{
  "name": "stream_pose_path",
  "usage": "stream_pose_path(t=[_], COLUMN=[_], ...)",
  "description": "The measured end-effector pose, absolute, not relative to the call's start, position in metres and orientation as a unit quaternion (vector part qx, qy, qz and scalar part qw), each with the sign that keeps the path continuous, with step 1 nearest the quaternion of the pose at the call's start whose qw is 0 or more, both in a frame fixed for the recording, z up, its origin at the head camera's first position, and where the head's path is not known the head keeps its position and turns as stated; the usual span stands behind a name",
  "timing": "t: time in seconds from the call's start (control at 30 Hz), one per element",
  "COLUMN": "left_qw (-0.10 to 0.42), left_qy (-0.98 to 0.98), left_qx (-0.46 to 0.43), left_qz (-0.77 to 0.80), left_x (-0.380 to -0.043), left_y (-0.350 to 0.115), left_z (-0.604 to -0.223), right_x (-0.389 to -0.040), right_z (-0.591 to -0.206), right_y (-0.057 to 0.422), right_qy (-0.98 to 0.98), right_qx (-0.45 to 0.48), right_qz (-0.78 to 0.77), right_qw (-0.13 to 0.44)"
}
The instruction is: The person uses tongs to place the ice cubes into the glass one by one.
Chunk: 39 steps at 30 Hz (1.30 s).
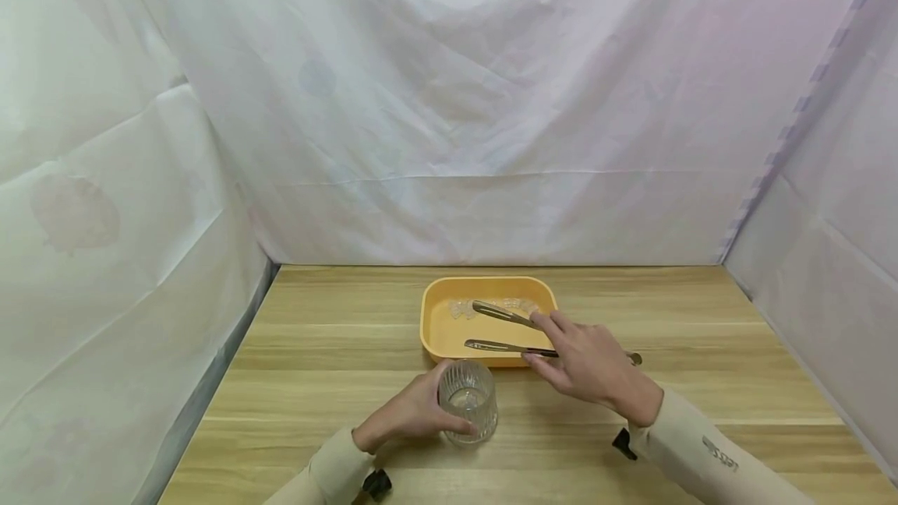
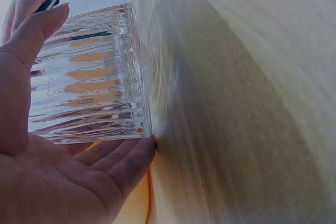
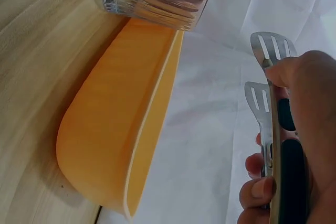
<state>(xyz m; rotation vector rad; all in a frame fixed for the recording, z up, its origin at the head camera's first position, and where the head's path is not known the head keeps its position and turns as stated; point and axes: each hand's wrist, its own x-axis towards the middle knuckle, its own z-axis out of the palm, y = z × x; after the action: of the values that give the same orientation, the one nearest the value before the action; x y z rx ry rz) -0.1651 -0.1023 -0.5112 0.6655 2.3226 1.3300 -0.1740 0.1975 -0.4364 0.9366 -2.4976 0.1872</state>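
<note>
My left hand point(image 1: 414, 409) holds a clear ribbed drinking glass point(image 1: 487, 414), thumb on the near side and fingers round the far side. In the left wrist view the glass point(image 2: 94, 82) stands upright, its base right at the wooden table. My right hand point(image 1: 596, 365) grips metal serving tongs point(image 1: 496, 346) with dark grip pads. Their two slotted ends point(image 3: 270, 45) are spread apart, pointing left above a yellow tray point(image 1: 438, 337). Several small clear, ice-like pieces point(image 1: 459, 309) lie along the tray's far side, partly hidden behind the upper tong arm.
The tray sits just beyond the glass on the wood-grain table point(image 1: 316, 349). A white cloth point(image 1: 491, 100) hangs behind the table, with more cloth on the left and right sides. Dark straps point(image 1: 377, 483) show at both wrists.
</note>
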Motion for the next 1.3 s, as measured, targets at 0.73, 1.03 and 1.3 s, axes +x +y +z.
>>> stream_pose_path(t=[0.73, 1.03, 1.3], left_qw=[0.193, 0.199, 0.196], left_qy=[0.827, 0.827, 0.829], left_qx=[0.235, 0.231, 0.233], left_qz=[0.473, 0.472, 0.469], left_x=[-0.165, -0.165, -0.166], left_y=[-0.102, -0.102, -0.103], left_z=[-0.510, -0.512, -0.513], right_x=[-0.202, -0.232, -0.252], right_z=[-0.446, -0.451, -0.455], right_y=[0.203, 0.200, 0.190], right_qy=[-0.935, -0.957, -0.964], right_qx=[0.294, 0.266, 0.260], right_qz=[0.018, -0.021, -0.023], right_qw=[0.198, 0.114, 0.051])
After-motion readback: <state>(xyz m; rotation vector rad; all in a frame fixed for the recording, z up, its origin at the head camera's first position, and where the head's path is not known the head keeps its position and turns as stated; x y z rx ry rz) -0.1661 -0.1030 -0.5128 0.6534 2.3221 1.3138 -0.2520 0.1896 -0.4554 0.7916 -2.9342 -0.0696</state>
